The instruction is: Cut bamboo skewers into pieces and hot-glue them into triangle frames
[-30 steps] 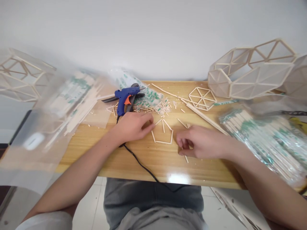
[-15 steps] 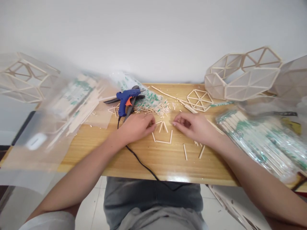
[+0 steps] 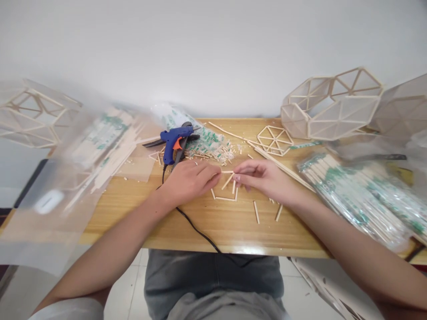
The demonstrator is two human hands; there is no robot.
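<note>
My left hand (image 3: 195,181) is closed, fingertips pressed together on the left end of a short wooden stick (image 3: 227,172). At that stick's right end, my right hand (image 3: 262,178) pinches with thumb and forefinger. Two more short sticks slant down from this end, a left one (image 3: 227,182) and a right one (image 3: 234,187); whether they are joined to it I cannot tell. Just below, a bottom stick (image 3: 225,199) and two side sticks lie on the table as an open outline. Loose short sticks (image 3: 256,212) lie nearer me on the right.
A blue glue gun (image 3: 173,140) rests by a torn bag (image 3: 213,140) with small wood offcuts. Its black cord (image 3: 196,229) crosses the table (image 3: 133,222). Behind lie a hexagonal stick frame (image 3: 275,140) and a panelled stick structure (image 3: 343,113). Bagged sticks (image 3: 353,200) lie right.
My right hand has moved left to the stick's end, closing the gap between my hands. The upper stick now lies level between them, and the slanting sticks have shifted right.
</note>
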